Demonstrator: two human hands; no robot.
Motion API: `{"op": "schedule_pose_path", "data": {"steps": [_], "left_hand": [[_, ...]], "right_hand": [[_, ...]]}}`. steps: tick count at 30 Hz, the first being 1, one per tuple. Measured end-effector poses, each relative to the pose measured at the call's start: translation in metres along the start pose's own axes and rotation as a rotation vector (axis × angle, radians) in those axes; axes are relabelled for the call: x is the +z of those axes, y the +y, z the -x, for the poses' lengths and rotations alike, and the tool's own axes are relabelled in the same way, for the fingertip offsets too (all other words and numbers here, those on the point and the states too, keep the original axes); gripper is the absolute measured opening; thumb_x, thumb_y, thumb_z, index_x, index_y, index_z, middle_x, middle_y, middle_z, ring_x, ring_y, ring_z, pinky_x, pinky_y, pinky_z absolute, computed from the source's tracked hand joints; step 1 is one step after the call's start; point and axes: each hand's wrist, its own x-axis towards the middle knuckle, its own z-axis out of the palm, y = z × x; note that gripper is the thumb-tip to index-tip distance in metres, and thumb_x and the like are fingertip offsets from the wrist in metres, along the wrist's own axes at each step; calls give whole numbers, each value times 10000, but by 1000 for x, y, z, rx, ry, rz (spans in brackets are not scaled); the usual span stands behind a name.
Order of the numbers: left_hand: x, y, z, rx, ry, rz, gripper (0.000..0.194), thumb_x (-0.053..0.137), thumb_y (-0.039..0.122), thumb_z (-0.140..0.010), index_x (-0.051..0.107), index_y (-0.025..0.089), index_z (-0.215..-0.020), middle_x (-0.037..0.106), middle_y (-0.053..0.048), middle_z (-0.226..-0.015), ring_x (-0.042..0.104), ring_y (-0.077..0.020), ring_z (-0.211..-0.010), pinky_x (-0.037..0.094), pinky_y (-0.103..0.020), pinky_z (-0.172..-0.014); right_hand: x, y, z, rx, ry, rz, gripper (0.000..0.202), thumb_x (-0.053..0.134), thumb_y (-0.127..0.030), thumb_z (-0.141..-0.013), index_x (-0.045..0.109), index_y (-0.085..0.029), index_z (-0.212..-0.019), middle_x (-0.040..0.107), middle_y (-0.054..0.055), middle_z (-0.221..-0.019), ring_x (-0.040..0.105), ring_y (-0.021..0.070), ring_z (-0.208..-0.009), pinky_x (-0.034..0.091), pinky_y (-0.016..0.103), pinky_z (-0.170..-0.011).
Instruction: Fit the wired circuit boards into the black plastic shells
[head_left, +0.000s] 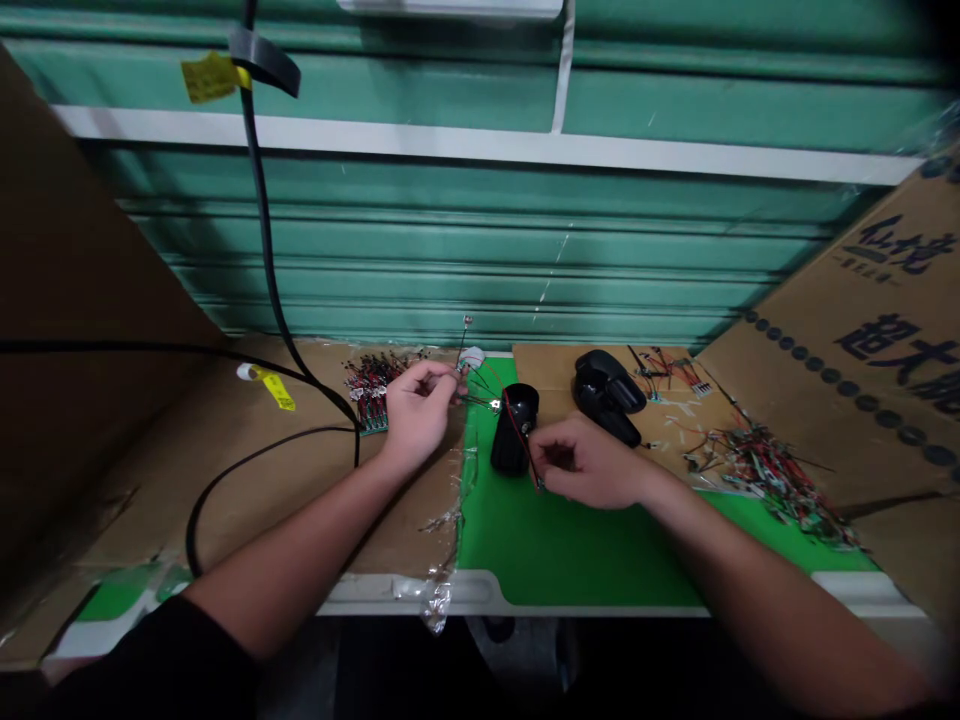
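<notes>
My left hand [421, 412] is closed in a pinch on a small circuit board with thin wires, mostly hidden by the fingers. Thin leads spread out from it, one ending in a small bright piece [495, 404]. From there a red wire [511, 408] arcs across to my right hand [585, 462], whose thumb and fingertips are pinched on its end. Between the hands, a black glossy device [513, 432] lies on the green mat [495, 540], passing under the wire. A whitish round piece [472, 357] sits just beyond my left fingertips.
Left of my hands lies a bunch of wired boards [369, 388] on cardboard [300, 510]. Black rounded housings [606, 392] are behind my right hand. A heap of loose wired parts [780, 475] lies at the right. Black cables [262, 220] hang at the left before a green wall [465, 240].
</notes>
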Motion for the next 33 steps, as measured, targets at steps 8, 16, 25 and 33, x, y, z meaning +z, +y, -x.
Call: {"op": "schedule_pose_path", "data": {"steps": [8, 16, 25, 33], "left_hand": [[5, 5, 13, -35, -202, 72, 66, 737, 232, -788, 719, 186, -744, 756, -37, -689, 695, -157, -566, 561, -262, -538], [8, 12, 24, -121, -404, 92, 120, 784, 269, -797, 724, 180, -744, 740, -41, -681, 652, -145, -502, 522, -262, -485], [7, 10, 19, -279, -370, 220, 189, 820, 343, -787, 698, 198, -787, 770, -49, -738, 649, -154, -540, 470, -262, -481], [2, 4, 7, -273, -210, 189, 133, 782, 303, -776, 691, 206, -787, 725, -18, -652, 580, -126, -475, 399, -239, -442]], "right_hand": [[0, 7, -4, -67, 252, 176, 128, 606, -153, -837, 540, -203, -740, 495, -69, -619, 413, 92, -574, 295, 240, -560], [-3, 0, -1, -106, 124, 246, 153, 571, -111, -808, 491, -212, -726, 461, -71, -628, 401, 102, -590, 279, 264, -581], [-2, -3, 0, -56, -96, 204, 202, 572, -94, -766, 433, -226, -705, 399, -77, -618, 347, 110, -581, 237, 278, -560], [-5, -5, 6, -63, -67, 180, 179, 571, -92, -728, 452, -218, -686, 379, -82, -607, 331, 96, -568, 226, 272, -539]]}}
